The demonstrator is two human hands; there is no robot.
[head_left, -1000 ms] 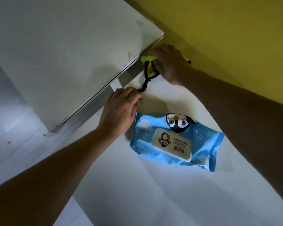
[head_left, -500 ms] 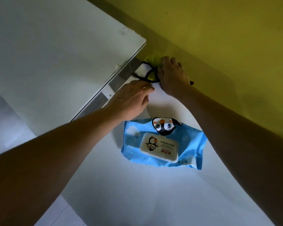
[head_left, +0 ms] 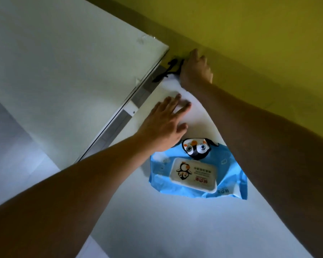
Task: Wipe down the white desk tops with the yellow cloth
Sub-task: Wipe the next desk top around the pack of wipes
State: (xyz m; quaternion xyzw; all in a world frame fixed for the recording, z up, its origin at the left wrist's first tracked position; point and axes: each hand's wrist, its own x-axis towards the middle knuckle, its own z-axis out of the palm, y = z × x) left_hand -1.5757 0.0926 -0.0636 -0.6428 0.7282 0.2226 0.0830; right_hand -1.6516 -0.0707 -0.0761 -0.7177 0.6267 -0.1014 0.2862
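We see the right hand (head_left: 197, 68) pressed into the far corner at one o'clock, cloth hidden beneath, grip unclear; black trim (head_left: 171, 69) peeks out. Left hand (head_left: 166, 123) spreads flat on the lower white desk top (head_left: 175, 220). Wipes pack (head_left: 198, 174) at five o'clock, yellow wall (head_left: 250, 34) beyond.

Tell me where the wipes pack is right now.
The blue wipes pack lies on the lower white desk top, centre-right in the head view, just below the left hand.

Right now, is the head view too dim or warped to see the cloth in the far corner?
Head view: dim, wide-angle bend at the edges; right hand sits in wall shadow, covering the cloth, only a black cord showing; left hand and wipes pack read clearly.
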